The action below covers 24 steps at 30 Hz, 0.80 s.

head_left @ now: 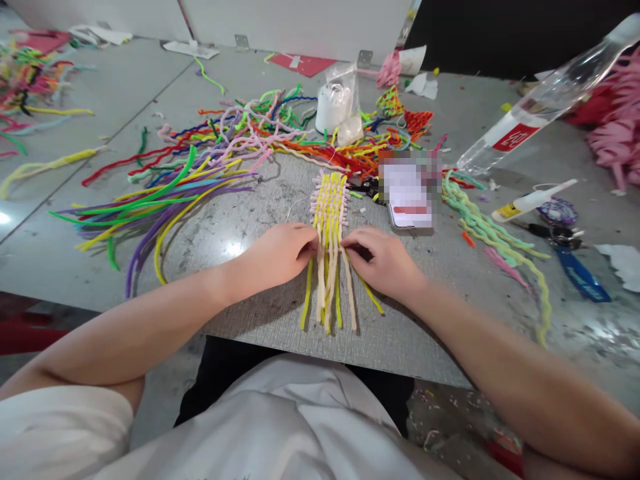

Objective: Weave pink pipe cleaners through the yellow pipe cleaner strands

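Note:
A woven strip of pipe cleaners [330, 200] lies flat on the grey table, yellow and cream lengthwise with pink ends poking out at both sides. Its loose yellow and cream ends fan toward the table's front edge. My left hand [287, 252] is closed at the strip's left edge, thumb and fingers pinched together. Opposite it, my right hand [384, 260] pinches at the right edge, where a cream strand and a yellow strand come out. The fingertips of both hands partly hide what they grip.
Loose coloured pipe cleaners [170, 193] spread left and behind. A white thread spool [333, 107], pliers [367, 188] and a phone [410, 200] lie beyond the strip. On the right are a tilted water bottle [545, 107], a glue bottle [533, 200] and a blue lanyard [583, 275].

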### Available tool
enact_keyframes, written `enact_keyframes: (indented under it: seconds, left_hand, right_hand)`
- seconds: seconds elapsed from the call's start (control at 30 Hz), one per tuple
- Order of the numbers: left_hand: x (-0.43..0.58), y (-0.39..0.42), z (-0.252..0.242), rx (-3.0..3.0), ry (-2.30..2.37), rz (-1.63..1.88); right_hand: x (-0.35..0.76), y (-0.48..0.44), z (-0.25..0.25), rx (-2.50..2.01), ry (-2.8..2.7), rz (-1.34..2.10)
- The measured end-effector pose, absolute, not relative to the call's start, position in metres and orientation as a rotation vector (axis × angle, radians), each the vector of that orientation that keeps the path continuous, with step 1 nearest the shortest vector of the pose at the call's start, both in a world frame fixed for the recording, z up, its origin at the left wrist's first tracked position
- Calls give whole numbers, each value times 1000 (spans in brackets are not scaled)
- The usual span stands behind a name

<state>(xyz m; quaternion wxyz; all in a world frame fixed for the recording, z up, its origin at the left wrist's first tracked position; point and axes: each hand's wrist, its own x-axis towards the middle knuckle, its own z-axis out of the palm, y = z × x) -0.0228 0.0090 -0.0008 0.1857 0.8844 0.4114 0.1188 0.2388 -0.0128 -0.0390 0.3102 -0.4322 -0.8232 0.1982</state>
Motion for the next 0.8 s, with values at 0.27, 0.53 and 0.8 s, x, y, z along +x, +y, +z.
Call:
enact_keyframes:
  seconds: [0.27, 0.53, 0.8]
  left_hand:
    - [-24, 10, -3, 2537, 1012, 403]
    - [-30, 20, -4, 2526, 1043, 387]
    - [-37, 32, -8, 2589, 1033, 330]
  right_hand:
    - [238, -15, -35, -1082, -2194, 598]
    - [236, -20, -37, -1098, -2173, 581]
    - [240, -12, -43, -1190, -2214, 377]
